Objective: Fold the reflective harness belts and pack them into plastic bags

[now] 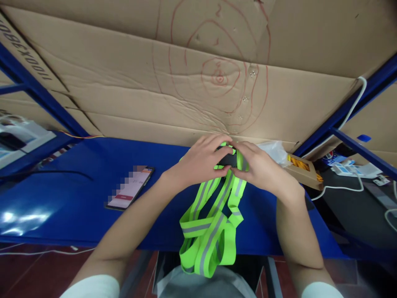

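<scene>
A fluorescent yellow-green reflective harness [211,236] with grey stripes hangs in loops over the front edge of the blue table. Where its straps meet, a black buckle-like piece [228,160] shows between my hands. My left hand [206,161] is closed on this black piece from the left, thumb below and fingers above. From the right, my right hand [259,167] pinches the straps beside the same piece, its fingertips close to those of my left hand. Parts of the buckle and straps are hidden behind my fingers.
A phone [130,188] lies on the blue table [77,198] to the left, near a black cable [68,173]. Cardboard [124,82] with red drawn rings stands behind. At the right are a clear plastic bag [274,152] and an open box [305,171] with orange items.
</scene>
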`<state>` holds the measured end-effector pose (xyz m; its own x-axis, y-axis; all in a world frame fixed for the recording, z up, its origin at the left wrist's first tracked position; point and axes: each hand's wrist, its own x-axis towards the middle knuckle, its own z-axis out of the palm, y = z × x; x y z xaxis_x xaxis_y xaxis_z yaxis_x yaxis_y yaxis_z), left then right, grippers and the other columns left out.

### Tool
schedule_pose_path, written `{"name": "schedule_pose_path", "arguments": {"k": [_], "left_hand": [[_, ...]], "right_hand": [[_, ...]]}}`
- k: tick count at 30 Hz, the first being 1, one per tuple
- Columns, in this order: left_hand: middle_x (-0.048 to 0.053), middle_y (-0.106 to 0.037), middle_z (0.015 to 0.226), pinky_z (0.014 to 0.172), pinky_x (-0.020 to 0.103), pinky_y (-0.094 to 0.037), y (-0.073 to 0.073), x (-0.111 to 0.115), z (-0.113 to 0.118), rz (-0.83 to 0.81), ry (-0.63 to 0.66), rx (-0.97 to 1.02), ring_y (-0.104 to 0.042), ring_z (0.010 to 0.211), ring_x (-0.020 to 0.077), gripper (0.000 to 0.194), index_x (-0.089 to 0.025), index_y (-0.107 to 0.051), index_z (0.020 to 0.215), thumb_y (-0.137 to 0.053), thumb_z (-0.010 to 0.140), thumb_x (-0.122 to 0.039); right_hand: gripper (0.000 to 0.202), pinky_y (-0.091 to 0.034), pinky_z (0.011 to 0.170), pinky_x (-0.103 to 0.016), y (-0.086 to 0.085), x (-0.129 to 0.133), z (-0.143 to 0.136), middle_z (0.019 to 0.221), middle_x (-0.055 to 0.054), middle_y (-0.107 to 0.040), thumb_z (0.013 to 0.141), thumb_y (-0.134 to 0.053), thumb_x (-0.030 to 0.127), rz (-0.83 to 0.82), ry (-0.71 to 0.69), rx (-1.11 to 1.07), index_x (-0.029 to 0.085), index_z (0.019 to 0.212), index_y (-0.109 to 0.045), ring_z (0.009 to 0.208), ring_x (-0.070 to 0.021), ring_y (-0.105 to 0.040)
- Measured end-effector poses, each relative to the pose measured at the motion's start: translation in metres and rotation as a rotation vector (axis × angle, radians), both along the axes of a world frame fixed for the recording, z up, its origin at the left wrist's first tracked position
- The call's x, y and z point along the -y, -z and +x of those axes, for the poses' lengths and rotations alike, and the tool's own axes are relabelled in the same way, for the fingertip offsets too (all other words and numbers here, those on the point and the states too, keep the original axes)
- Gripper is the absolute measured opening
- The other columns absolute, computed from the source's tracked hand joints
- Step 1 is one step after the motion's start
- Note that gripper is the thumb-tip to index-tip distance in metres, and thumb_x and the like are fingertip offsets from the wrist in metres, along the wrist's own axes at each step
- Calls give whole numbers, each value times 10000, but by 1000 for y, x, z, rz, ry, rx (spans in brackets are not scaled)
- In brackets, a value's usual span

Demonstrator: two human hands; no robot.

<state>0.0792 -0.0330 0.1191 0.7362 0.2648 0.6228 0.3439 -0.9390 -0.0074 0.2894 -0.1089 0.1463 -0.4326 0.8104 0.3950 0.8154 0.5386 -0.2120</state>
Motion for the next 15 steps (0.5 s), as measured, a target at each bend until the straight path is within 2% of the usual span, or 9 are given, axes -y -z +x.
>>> {"name": "schedule_pose_path", "arguments": {"k": [5, 8, 12, 15], "left_hand": [[180, -583, 1383, 1046, 467, -559, 8, -5, 5, -1, 41, 19, -633, 1244, 317, 285, -154, -621, 1108, -701, 841, -207], [189, -575, 1378, 1014, 474, -578, 12, -7, 5, -16, 25, -3, -632, 1240, 332, 276, -152, -620, 1116, -700, 867, -241], [180, -571, 1430, 1081, 503, -542, 18, -16, 3, -92, 48, -77, -585, 1330, 338, 398, -178, -589, 1304, -685, 944, -321], [131, -634, 1402, 1141, 471, -504, 15, -24, -2, -210, 76, -40, -591, 1338, 285, 466, -203, -544, 1399, -651, 946, -229]], "right_hand": [[462, -539, 1052, -515, 2, 1, -6, 1303, -164, -667, 891, -689, 204, -20, 26, 16, 148, 1337, -578, 1245, -347, -632], [465, -552, 1023, -492, 4, -3, -3, 1280, -158, -681, 871, -702, 225, -47, 20, 10, 150, 1318, -598, 1203, -337, -657], [507, -542, 1034, -481, 9, -18, 10, 1280, -166, -706, 816, -694, 215, -69, 52, 8, 129, 1310, -624, 1197, -343, -675], [547, -525, 1071, -477, 11, -27, 22, 1348, -165, -699, 822, -649, 227, -68, 68, -44, 126, 1358, -607, 1225, -333, -681]]}}
